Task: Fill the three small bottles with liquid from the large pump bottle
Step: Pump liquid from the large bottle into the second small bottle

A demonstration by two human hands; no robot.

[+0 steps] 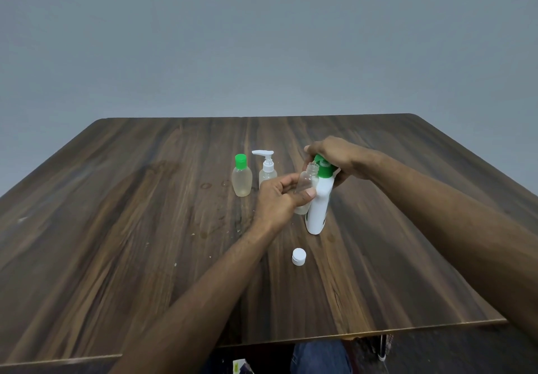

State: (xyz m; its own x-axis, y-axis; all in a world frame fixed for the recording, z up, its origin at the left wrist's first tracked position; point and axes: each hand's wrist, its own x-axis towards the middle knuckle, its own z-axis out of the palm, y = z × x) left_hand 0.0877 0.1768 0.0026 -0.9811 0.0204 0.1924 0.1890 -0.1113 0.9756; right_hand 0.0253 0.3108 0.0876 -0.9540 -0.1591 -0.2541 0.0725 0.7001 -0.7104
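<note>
The large white pump bottle (318, 207) with a green pump head (323, 166) stands mid-table. My right hand (334, 156) lies over the pump head, fingers curled round it. My left hand (279, 199) holds a small clear open bottle (307, 183) tilted, its mouth right under the pump spout; a little pale liquid sits in its bottom. To the left stand a small bottle with a green cap (241, 177) and a small bottle with a white pump (267, 169), both holding pale liquid.
A loose white cap (299, 256) lies on the dark wooden table (131, 228), nearer to me than the large bottle. A few small drops and specks mark the wood left of the hands. A grey wall stands behind the table's far edge.
</note>
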